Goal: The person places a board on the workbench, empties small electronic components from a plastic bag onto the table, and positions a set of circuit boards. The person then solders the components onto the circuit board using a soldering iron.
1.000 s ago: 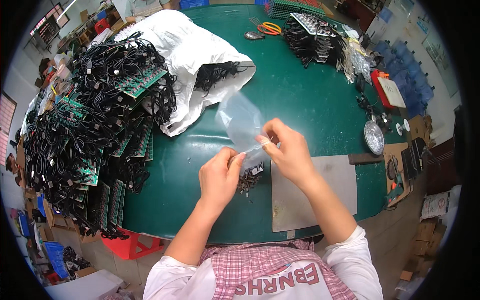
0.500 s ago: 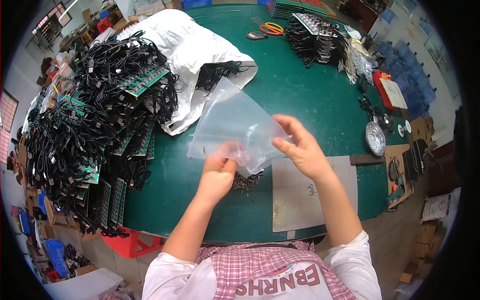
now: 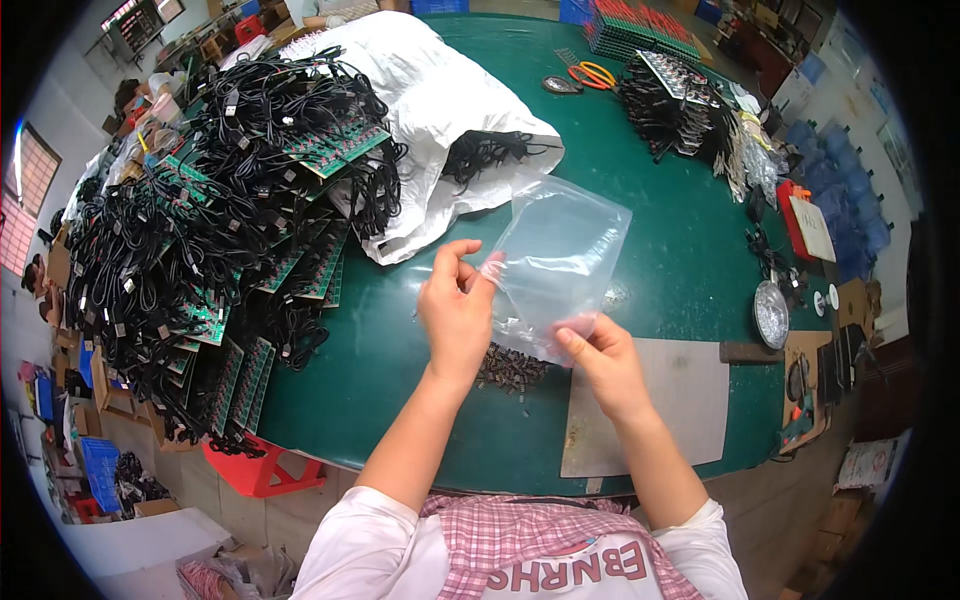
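A clear plastic bag [image 3: 565, 245] is held up over the green table, flat and see-through. My right hand [image 3: 607, 365] pinches its lower right corner between thumb and fingers. My left hand [image 3: 458, 305] is at the bag's left edge, with fingers curled and the thumb side against the plastic. Below the bag lies a small heap of tiny dark parts [image 3: 512, 372], partly covered by it. A grey flat board [image 3: 650, 420] rests on the table under my right forearm.
Green circuit boards with black USB cables [image 3: 240, 200] are piled high at the left. Behind stands a white sack [image 3: 450, 100] with black cables in its mouth. Orange-handled scissors [image 3: 592, 75], a cable bundle [image 3: 670, 110] and a metal bowl [image 3: 770, 313] lie farther off.
The bag has turned and shifted right. My right hand has moved down to its lower corner, and my left hand has come up to its left edge. The view has shifted slightly.
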A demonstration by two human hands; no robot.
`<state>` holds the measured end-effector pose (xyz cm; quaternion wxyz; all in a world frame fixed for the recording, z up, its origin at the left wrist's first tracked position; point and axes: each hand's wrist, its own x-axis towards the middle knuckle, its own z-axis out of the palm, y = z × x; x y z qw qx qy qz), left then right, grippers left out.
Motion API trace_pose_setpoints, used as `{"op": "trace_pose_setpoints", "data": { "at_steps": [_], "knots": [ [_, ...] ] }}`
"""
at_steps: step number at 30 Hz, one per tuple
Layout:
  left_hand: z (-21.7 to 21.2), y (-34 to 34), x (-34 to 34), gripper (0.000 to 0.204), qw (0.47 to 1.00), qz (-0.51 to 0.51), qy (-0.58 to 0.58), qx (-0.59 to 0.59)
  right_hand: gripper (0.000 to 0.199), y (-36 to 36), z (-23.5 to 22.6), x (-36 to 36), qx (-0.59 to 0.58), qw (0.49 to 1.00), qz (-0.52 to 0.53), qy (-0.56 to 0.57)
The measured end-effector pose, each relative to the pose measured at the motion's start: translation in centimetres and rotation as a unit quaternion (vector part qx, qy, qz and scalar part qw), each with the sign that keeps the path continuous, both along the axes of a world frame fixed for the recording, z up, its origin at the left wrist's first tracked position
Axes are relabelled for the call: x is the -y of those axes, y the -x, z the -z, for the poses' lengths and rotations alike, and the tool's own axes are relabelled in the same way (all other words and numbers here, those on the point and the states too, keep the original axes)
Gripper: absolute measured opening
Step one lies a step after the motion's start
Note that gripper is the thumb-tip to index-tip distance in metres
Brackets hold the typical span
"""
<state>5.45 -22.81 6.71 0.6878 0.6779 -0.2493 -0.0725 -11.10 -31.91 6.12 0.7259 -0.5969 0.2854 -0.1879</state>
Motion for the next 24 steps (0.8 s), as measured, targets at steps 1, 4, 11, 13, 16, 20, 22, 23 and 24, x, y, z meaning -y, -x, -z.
{"op": "trace_pose_setpoints", "data": {
  "at_steps": [1,4,11,13,16,20,22,23,24],
  "knots": [
    [0.1,-0.4,-0.2,0.016,0.996,-0.002,-0.064,0.058,0.017,0.4,0.2,-0.1,0.004,1.0,-0.016,0.021],
    [0.7,-0.8,-0.3,0.011,0.975,-0.02,-0.099,0.196,0.033,0.6,0.3,0.3,0.004,0.998,-0.047,0.035],
    [0.7,-0.5,-1.0,0.013,0.954,0.012,-0.038,0.299,0.061,-1.5,-3.5,4.9,0.114,0.976,0.101,0.156],
    [0.6,-0.3,-1.3,0.014,0.952,0.023,-0.057,0.299,0.044,-1.9,-4.4,6.1,0.082,0.978,0.109,0.156],
    [0.8,0.0,-1.7,0.015,0.949,0.036,-0.085,0.302,0.028,-2.3,-4.7,6.7,0.012,0.987,0.006,0.161],
    [1.6,-0.5,-1.6,0.016,0.945,-0.04,-0.029,0.324,0.018,-2.0,-4.5,6.6,0.073,0.985,0.136,0.078],
    [1.8,-1.1,-2.0,0.015,0.966,-0.048,-0.014,0.253,0.016,-1.4,-5.1,7.1,0.04,0.972,0.21,0.103],
    [1.9,-1.3,-2.1,0.014,0.981,-0.045,0.004,0.189,0.017,-1.4,-5.4,7.1,0.053,0.975,0.161,0.143],
    [1.9,-1.3,-2.1,0.014,0.981,-0.045,0.005,0.189,0.018,-1.3,-5.8,7.0,0.013,0.973,0.158,0.167]
  ]
}}
